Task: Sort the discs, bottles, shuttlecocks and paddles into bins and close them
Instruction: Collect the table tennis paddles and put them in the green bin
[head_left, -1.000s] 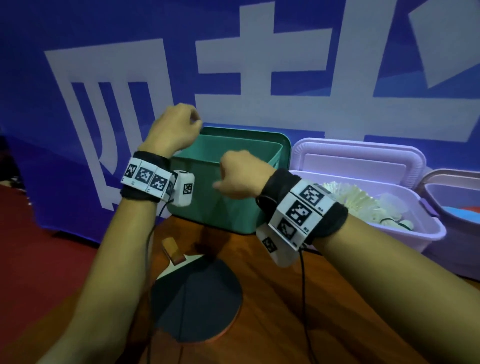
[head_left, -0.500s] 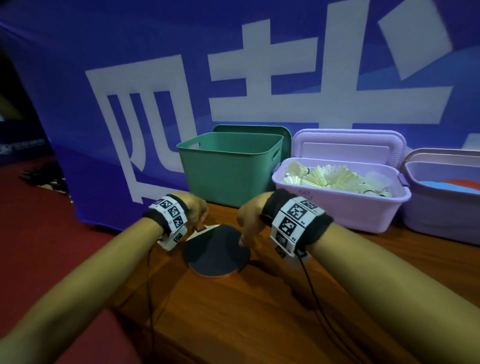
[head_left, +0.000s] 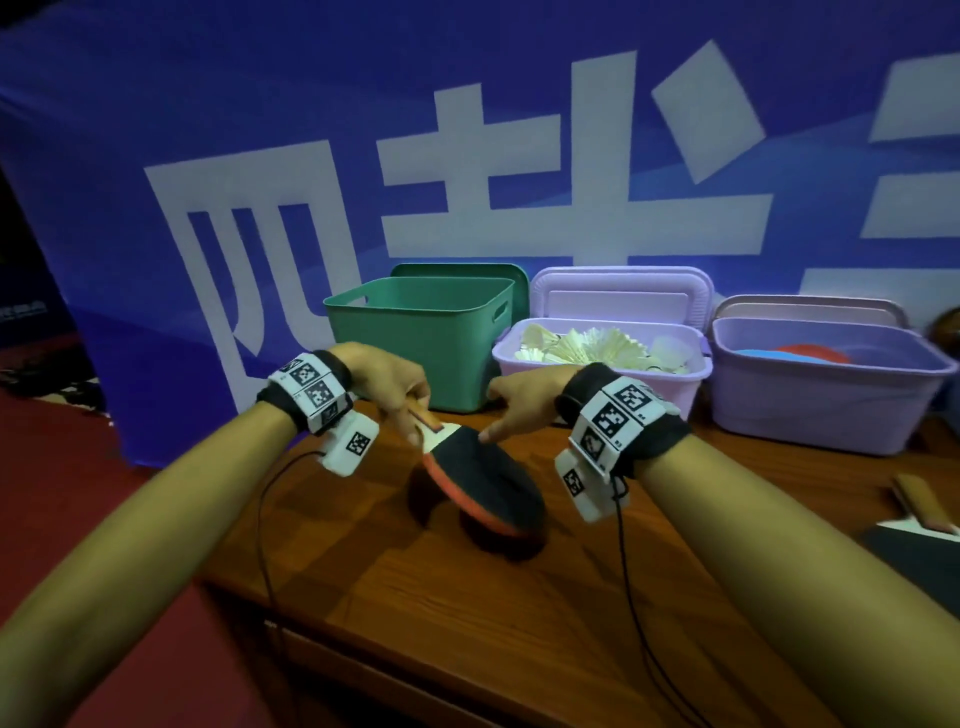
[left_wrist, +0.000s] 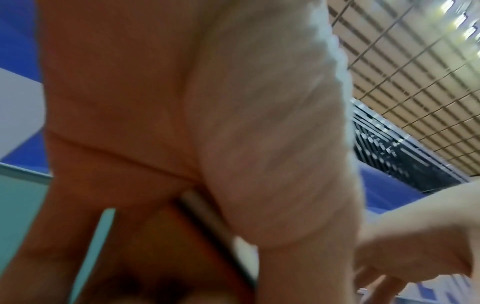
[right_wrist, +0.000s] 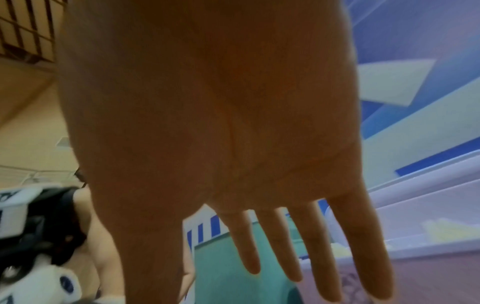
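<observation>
A black-faced, red-backed paddle (head_left: 480, 480) is tilted up off the wooden table (head_left: 467, 597). My left hand (head_left: 395, 387) grips its wooden handle (head_left: 425, 415); the handle edge (left_wrist: 207, 218) shows under the palm in the left wrist view. My right hand (head_left: 519, 397) is open, fingers straight (right_wrist: 311, 246), its thumb touching the blade's upper edge. Behind stand an open green bin (head_left: 421, 332), a lilac bin (head_left: 602, 371) of white shuttlecocks (head_left: 587, 345) and a purple bin (head_left: 826, 384) holding red and blue discs (head_left: 795, 354).
A second paddle (head_left: 919, 525) lies at the table's right edge. Each bin's lid leans upright behind it. A blue banner (head_left: 467, 130) with white characters hangs behind the table. Red floor lies to the left, and wrist cables trail across the tabletop.
Both hands came down from in front of the green bin to the paddle. The left hand took the handle and tilted the paddle up off the table; the right hand opened beside the blade.
</observation>
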